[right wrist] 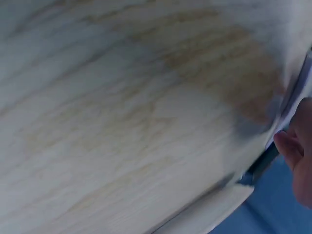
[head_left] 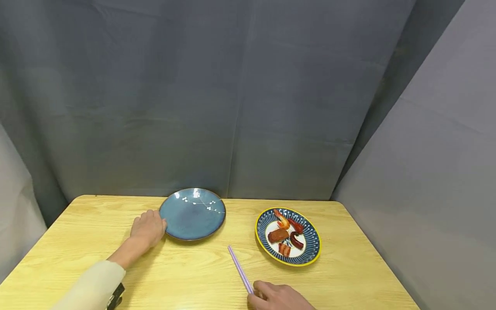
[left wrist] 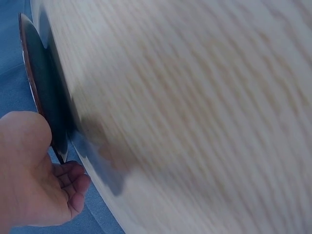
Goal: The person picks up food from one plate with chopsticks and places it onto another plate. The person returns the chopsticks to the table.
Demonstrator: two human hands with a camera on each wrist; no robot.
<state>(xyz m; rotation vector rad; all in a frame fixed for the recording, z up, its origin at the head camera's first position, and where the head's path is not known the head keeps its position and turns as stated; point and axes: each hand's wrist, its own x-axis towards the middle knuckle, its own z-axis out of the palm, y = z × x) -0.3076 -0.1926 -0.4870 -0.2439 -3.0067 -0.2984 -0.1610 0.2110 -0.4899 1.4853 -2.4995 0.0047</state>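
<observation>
My left hand [head_left: 149, 228] grips the left rim of a round blue plate [head_left: 190, 219] with a white blossom pattern. In the left wrist view that hand [left wrist: 29, 165] has its thumb over the rim of the plate [left wrist: 44, 83] and its fingers curled at the underside. At the front of the table, my right hand [head_left: 280, 297] holds a pair of light purple chopsticks [head_left: 240, 270], whose tips point away toward the blue plate. The right wrist view catches only part of the hand [right wrist: 300, 151] and the chopsticks [right wrist: 292, 100] at its right edge.
Right of the chopsticks stands a blue-and-white patterned plate with a yellow rim [head_left: 315, 254]. On it lie a shrimp [head_left: 282, 219] and several brown and red food pieces [head_left: 278, 235]. Grey cloth [head_left: 240, 107] hangs behind the wooden table [head_left: 201, 271] and along its sides.
</observation>
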